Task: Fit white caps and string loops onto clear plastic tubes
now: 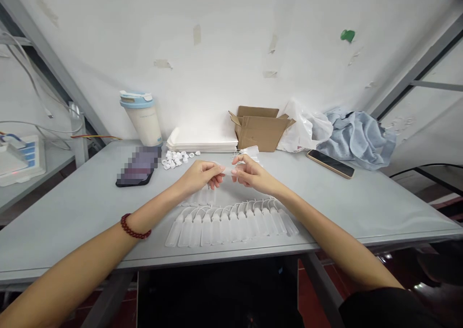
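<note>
My left hand (205, 175) is closed around a small translucent white plastic bottle (227, 172), mostly hidden by the fingers. My right hand (250, 174) pinches the bottle's right end with thumb and fingers; whether a cap is there I cannot tell. Below the hands lies a row of translucent plastic bottles (231, 226), side by side, with white tops and thin white loops. Several more bottles (197, 198) lie behind the row, partly under my left hand. A heap of small white caps (177, 159) sits beyond my left hand. Clear plastic pieces (252, 152) lie behind my right hand.
On the grey table (72, 222) stand a blue-lidded cup (142, 120) and an open cardboard box (262, 131). White sheets (204, 139) are stacked between them. A phone (331, 164), a plastic bag (304, 128) and blue cloth (358, 137) lie right; a blurred dark device (139, 166) lies left.
</note>
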`<state>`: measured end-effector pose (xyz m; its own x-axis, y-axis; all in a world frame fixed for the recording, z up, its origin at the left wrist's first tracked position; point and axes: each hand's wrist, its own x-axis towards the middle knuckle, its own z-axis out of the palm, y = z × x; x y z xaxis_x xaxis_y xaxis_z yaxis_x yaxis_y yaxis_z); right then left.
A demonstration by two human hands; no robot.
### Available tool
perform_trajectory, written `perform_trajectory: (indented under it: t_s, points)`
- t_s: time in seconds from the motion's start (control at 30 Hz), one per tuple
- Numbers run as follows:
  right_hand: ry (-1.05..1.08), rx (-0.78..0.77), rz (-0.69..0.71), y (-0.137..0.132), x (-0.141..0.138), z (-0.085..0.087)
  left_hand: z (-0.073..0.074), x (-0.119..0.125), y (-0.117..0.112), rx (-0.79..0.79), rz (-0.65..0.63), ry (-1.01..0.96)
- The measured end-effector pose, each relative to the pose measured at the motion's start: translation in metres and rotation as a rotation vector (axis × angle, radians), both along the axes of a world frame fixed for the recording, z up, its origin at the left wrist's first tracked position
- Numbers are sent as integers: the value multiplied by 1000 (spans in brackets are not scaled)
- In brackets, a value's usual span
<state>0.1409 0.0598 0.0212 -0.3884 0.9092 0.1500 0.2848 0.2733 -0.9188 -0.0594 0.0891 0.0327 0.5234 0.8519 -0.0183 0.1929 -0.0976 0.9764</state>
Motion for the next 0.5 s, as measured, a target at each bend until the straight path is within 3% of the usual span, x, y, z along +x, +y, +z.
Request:
perform_trajectory:
  t_s: [0.13, 0.2, 0.27, 0.4, 0.5]
  points:
    - [-248, 400, -137, 4, 2, -5, -2, 0, 2, -49, 62, -43]
    - [-293, 484, -141, 4, 2, -5, -3, -1, 1, 20, 24, -14]
    - [-294, 464, -130, 3, 3, -4, -3, -1, -2, 156, -10, 30]
    - [-195, 266, -110, -1, 4, 2, -2, -1, -8, 417, 11, 82]
    - [-148, 208, -103, -2, 4, 5, 0, 0, -10, 395, 22, 76]
